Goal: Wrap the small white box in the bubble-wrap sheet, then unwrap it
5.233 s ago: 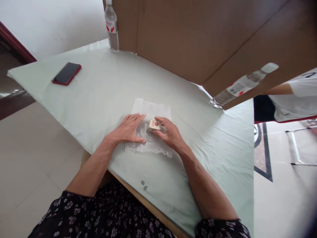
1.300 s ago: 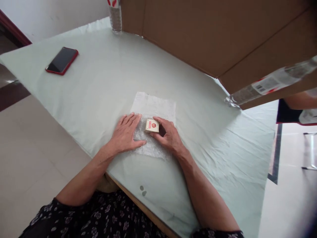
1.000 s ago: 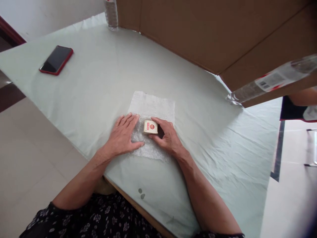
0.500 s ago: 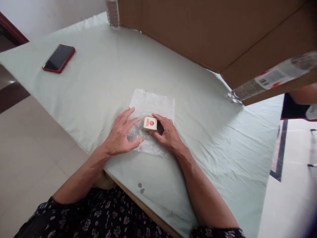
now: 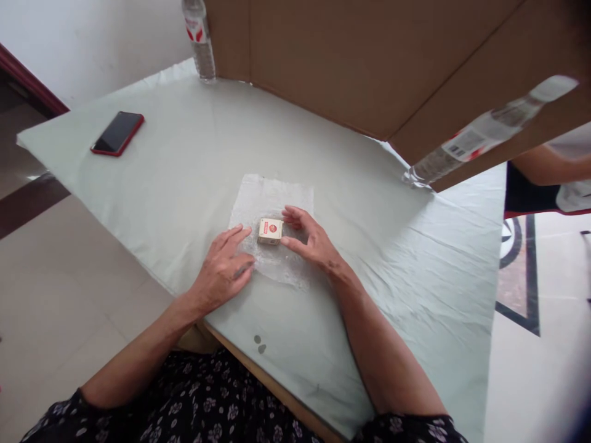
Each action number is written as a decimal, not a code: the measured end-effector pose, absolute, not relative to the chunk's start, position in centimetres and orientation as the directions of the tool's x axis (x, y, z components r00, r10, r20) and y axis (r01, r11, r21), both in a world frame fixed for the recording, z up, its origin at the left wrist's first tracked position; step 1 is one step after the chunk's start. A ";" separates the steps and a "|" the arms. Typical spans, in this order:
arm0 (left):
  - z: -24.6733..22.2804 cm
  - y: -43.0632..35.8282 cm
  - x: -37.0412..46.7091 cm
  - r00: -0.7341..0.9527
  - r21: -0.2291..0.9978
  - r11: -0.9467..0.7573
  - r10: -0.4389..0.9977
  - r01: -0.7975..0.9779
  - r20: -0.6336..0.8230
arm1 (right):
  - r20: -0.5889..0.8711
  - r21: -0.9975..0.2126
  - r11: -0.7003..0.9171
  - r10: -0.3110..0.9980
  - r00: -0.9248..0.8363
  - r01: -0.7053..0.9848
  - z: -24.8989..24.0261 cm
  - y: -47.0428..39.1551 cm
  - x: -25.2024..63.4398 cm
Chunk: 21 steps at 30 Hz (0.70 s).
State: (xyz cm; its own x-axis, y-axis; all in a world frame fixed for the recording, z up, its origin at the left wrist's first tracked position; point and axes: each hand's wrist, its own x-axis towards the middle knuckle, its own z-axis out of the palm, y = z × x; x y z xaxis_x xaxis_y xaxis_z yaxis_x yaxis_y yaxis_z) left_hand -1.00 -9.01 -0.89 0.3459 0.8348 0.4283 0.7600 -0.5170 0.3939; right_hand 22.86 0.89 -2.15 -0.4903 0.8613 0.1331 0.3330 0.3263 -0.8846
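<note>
A small cream box (image 5: 270,231) with a red label and a round red mark lies on a sheet of bubble wrap (image 5: 272,192). The wrap is spread flat on the table's pale green cloth. To the right of the box is my right hand (image 5: 310,239), fingers apart, its thumb tip close to the box's edge; whether it touches I cannot tell. My left hand (image 5: 222,264) rests at the wrap's left edge, apart from the box, with its fingers loosely spread and nothing in them.
A phone in a red case (image 5: 118,133) lies at the far left. Tall brown cardboard (image 5: 314,55) stands across the back, with a water bottle (image 5: 199,43) at its left end and another bottle (image 5: 471,144) at its right. Beyond it shows another person's arm (image 5: 549,165).
My right hand has let go of the box and drawn slightly right of it. My left hand has moved away from the box, its fingers closer together. The camera view has tilted up somewhat.
</note>
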 end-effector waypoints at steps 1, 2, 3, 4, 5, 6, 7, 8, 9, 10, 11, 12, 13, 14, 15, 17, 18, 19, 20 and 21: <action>-0.5 -8.7 -0.9 0.293 0.449 -0.477 0.859 0.756 0.421 | 0.124 -0.890 0.312 0.867 -0.483 0.332 -1.3 0.9 23.2; -0.1 -8.3 -0.7 0.233 0.504 -0.427 0.885 0.751 0.402 | 0.118 -0.888 0.311 0.867 -0.485 0.340 -0.4 0.8 23.5; 0.5 -7.8 -0.6 0.180 0.559 -0.368 0.915 0.743 0.362 | 0.117 -0.880 0.322 0.860 -0.496 0.350 0.7 0.7 23.8; 1.0 -7.2 -0.5 0.137 0.602 -0.320 0.934 0.732 0.329 | 0.119 -0.868 0.341 0.849 -0.515 0.361 1.6 0.5 24.0; 1.4 -6.6 -0.3 0.097 0.635 -0.279 0.947 0.720 0.306 | 0.123 -0.852 0.365 0.836 -0.535 0.376 2.5 0.3 24.2; 1.7 -5.8 -0.1 0.064 0.667 -0.242 0.958 0.705 0.281 | 0.126 -0.829 0.393 0.826 -0.549 0.399 3.2 0.1 24.3; 1.9 -5.1 0.1 0.046 0.693 -0.224 0.963 0.686 0.266 | 0.129 -0.798 0.417 0.823 -0.553 0.435 3.6 -0.1 24.3; 2.0 -4.4 0.2 0.036 0.711 -0.209 0.968 0.671 0.250 | 0.134 -0.763 0.435 0.830 -0.541 0.478 3.7 -0.2 24.3; 1.9 -3.8 0.4 0.034 0.720 -0.197 0.972 0.666 0.234 | 0.140 -0.729 0.441 0.844 -0.518 0.523 3.6 -0.3 24.2; 1.8 -3.4 0.5 0.026 0.733 -0.184 0.975 0.655 0.222 | 0.141 -0.705 0.433 0.862 -0.488 0.562 3.2 -0.3 24.0; 1.5 -3.1 0.6 0.020 0.747 -0.174 0.977 0.642 0.210 | 0.139 -0.697 0.415 0.878 -0.458 0.584 2.8 -0.3 23.8; 1.3 -2.9 0.6 0.019 0.763 -0.166 0.980 0.624 0.198 | 0.135 -0.707 0.395 0.890 -0.435 0.587 2.2 -0.3 23.6; 1.1 -2.8 0.5 0.022 0.782 -0.158 0.983 0.602 0.182 | 0.131 -0.729 0.376 0.897 -0.422 0.572 1.6 -0.2 23.3; 0.9 -2.8 0.4 0.033 0.801 -0.156 0.985 0.578 0.168 | 0.129 -0.759 0.358 0.901 -0.414 0.544 1.2 -0.1 23.1; 0.7 -2.9 0.2 0.051 0.816 -0.159 0.986 0.555 0.158 | 0.130 -0.788 0.344 0.903 -0.409 0.511 0.8 0.1 22.9; 0.6 -3.0 -0.1 0.097 0.833 -0.185 0.983 0.521 0.158 | 0.136 -0.830 0.324 0.907 -0.398 0.455 0.4 0.3 22.6; 0.6 -3.0 -0.2 0.115 0.834 -0.203 0.979 0.512 0.168 | 0.134 -0.845 0.313 0.909 -0.395 0.434 0.4 0.5 22.5; 0.7 -3.0 -0.3 0.128 0.832 -0.222 0.975 0.509 0.182 | 0.129 -0.858 0.302 0.910 -0.393 0.416 0.4 0.6 22.3; 0.7 -2.9 -0.3 0.137 0.828 -0.235 0.972 0.510 0.191 | 0.123 -0.869 0.290 0.911 -0.394 0.400 0.4 0.7 22.2; 0.7 -2.9 -0.2 0.140 0.827 -0.235 0.972 0.511 0.190 | 0.114 -0.880 0.278 0.912 -0.395 0.386 0.5 0.8 22.1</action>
